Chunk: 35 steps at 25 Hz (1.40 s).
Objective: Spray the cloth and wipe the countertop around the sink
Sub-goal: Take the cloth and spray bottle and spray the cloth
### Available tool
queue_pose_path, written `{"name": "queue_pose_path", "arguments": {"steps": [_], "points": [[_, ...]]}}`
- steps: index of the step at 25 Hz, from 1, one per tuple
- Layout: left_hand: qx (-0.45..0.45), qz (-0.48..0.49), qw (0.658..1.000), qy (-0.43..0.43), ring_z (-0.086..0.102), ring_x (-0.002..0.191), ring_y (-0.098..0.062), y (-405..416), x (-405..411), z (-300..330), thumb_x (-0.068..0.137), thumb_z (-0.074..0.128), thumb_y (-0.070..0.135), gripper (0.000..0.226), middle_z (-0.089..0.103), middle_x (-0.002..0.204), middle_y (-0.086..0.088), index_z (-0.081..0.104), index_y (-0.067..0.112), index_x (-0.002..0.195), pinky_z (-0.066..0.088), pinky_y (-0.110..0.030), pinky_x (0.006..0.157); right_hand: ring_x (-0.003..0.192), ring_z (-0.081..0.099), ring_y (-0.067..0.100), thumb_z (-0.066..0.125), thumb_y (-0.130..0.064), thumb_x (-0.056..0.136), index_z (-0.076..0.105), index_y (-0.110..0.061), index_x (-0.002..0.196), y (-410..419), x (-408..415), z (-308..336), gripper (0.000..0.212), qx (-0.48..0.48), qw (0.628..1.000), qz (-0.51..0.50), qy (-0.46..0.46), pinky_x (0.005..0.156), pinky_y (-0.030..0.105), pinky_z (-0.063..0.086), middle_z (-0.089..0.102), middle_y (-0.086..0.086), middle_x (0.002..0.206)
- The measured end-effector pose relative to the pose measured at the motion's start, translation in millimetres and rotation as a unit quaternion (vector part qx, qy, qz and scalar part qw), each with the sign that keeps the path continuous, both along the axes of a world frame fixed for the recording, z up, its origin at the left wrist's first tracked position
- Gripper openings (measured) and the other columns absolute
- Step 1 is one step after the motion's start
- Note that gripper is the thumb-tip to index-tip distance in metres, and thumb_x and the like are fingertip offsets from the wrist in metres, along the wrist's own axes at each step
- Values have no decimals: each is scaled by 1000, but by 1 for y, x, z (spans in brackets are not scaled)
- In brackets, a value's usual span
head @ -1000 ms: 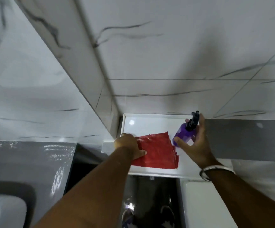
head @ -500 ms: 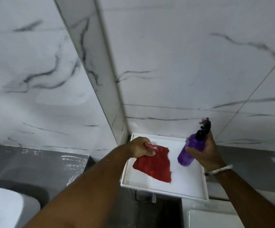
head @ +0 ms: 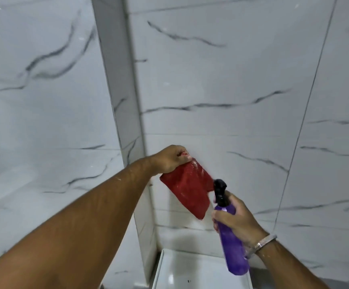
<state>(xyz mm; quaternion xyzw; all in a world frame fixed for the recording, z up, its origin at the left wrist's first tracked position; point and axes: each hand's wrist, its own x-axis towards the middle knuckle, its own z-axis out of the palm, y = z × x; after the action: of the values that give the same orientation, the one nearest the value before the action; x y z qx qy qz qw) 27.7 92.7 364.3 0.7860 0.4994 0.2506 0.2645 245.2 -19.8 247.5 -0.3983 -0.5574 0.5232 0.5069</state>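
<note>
My left hand (head: 170,158) pinches the top edge of a red cloth (head: 188,189), which hangs in the air in front of the marbled wall. My right hand (head: 237,221) grips a purple spray bottle (head: 232,243) upright around its upper body. The bottle's black nozzle (head: 220,191) sits just to the right of the hanging cloth, close to its edge. A silver bracelet is on my right wrist. Below both hands lies a white tray (head: 182,274), bare, at the bottom of the view.
White marble-pattern wall tiles (head: 232,90) fill most of the view. A tiled corner column (head: 119,80) juts out on the left behind my left arm. The counter and sink are out of sight.
The cloth has been lifted off the white tray and now hangs from my left hand. The spray bottle has risen beside it, and the view has tilted up toward the wall.
</note>
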Motion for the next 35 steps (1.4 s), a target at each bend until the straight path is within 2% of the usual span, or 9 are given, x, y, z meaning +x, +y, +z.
{"name": "queue_pose_path", "arguments": {"steps": [3,7,14,22,24,28,30,32,35], "points": [[34,-9,999,21,61,74,-4,0,0,21,99,61,26,14,65,86,6,67,13,97,47,-16,64,63,65,29,74,-10,76,63,-32,108,-7,0,8,40,4,999,31,-20,61,38,58,68,11,77],[72,-17,997,23,62,81,-6,-6,-4,32,97,63,20,13,67,91,6,69,9,102,50,-18,72,62,62,28,70,-11,75,61,-23,102,-15,-5,8,31,25,996,60,-63,61,39,56,64,13,75],[86,-15,995,45,59,79,0,-9,-8,34,95,66,19,11,64,88,12,69,12,104,44,-13,68,65,66,31,74,-18,71,63,-29,106,-18,-8,-1,38,13,997,54,-49,64,42,58,68,12,80],[83,-10,995,61,59,77,1,-11,-8,30,94,68,19,8,64,86,14,69,15,101,45,-6,64,64,65,30,71,-14,74,60,-19,105,-14,-9,-15,33,19,998,52,-29,65,43,58,66,13,80],[80,-8,995,63,60,77,1,-10,-8,27,94,68,18,6,64,86,14,69,16,100,45,-6,64,66,66,30,72,-15,75,60,-25,110,-10,-11,-19,38,13,998,53,-19,65,42,58,66,13,82],[71,-1,995,74,61,75,2,-9,-8,24,94,68,18,9,65,86,13,69,14,102,45,-3,60,67,68,27,75,-24,71,62,-32,103,2,-16,-29,35,19,999,48,1,66,39,58,68,8,82],[69,4,994,79,60,72,2,-8,-9,21,93,69,17,14,65,85,11,68,11,106,45,-3,59,75,71,21,78,-35,70,60,-38,110,12,-11,-48,44,14,999,39,-14,66,30,57,71,-1,89],[73,-1,994,84,61,73,2,-10,-11,15,92,70,16,18,66,88,8,69,8,108,45,-3,61,83,72,12,81,-39,72,66,-34,104,19,-2,-82,36,0,998,24,-54,66,19,54,74,-9,90],[75,-12,993,95,59,76,3,-14,-13,-2,90,72,15,22,66,93,4,69,5,109,44,-1,64,101,69,19,80,-15,79,71,-13,105,26,15,-149,27,-88,993,-55,-62,84,22,50,73,-1,107]]}}
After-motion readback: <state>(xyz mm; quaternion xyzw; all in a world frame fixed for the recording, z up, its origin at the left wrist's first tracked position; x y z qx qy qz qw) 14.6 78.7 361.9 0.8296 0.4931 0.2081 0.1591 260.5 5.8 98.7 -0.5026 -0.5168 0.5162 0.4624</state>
